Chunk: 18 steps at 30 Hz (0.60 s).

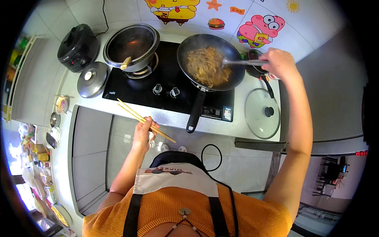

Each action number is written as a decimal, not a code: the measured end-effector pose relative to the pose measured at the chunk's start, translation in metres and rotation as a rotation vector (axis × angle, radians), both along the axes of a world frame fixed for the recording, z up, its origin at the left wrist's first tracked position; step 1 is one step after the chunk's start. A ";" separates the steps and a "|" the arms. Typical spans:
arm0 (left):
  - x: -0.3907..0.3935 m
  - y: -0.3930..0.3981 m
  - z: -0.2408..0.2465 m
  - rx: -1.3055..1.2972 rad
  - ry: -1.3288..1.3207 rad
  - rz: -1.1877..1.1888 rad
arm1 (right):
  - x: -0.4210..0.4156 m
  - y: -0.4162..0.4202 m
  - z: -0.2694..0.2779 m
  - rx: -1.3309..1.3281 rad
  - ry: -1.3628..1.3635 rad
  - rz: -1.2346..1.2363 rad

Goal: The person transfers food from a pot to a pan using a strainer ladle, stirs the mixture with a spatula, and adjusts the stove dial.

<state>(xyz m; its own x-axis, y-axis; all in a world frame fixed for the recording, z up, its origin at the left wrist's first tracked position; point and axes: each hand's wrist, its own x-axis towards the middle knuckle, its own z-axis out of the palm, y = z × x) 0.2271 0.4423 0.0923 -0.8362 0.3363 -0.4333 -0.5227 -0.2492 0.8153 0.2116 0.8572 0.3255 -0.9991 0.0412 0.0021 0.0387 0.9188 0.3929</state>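
Note:
My right hand (279, 63) grips the handle of a metal spatula or ladle (245, 62), whose head rests in brown shredded food (207, 66) inside a black frying pan (237, 74). Faint steam rises from the pan, which sits on the right burner of a black gas hob (133, 91). In my left hand (145, 133), below the counter's front edge, are a pair of wooden chopsticks (130, 110) and a crumpled white tissue (151, 139). On the left burner stands a dark-lined pot (154, 34) with a wooden-coloured handle end at its rim.
A glass lid (257, 118) lies on the counter right of the hob, below a small black pan (254, 71). At the left are a metal lid (94, 80) and a black electric cooker (78, 49). Small bowls (61, 105) and a plate of yellow food (60, 216) stand along the left counter.

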 end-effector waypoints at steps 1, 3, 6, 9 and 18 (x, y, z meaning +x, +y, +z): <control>-0.001 -0.001 0.001 -0.003 -0.004 -0.002 | 0.006 -0.002 0.006 -0.079 -0.040 -0.074; -0.005 -0.004 0.000 0.027 0.013 -0.003 | 0.028 -0.010 0.020 -0.226 -0.110 -0.234; -0.007 -0.015 -0.008 0.037 -0.006 0.049 | 0.046 -0.027 0.006 -0.236 -0.110 -0.165; -0.012 -0.023 -0.014 0.033 -0.019 0.055 | 0.053 -0.058 -0.040 -0.262 -0.177 -0.259; -0.026 -0.036 -0.018 0.033 -0.020 -0.001 | 0.057 -0.058 -0.149 -0.354 0.217 -0.427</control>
<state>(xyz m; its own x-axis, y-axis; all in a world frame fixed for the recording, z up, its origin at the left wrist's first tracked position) 0.2015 0.4066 0.0746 -0.8271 0.3515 -0.4385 -0.5390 -0.2754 0.7960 0.2686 0.7995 0.1766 -0.8724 0.4744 0.1174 0.4784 0.8781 0.0070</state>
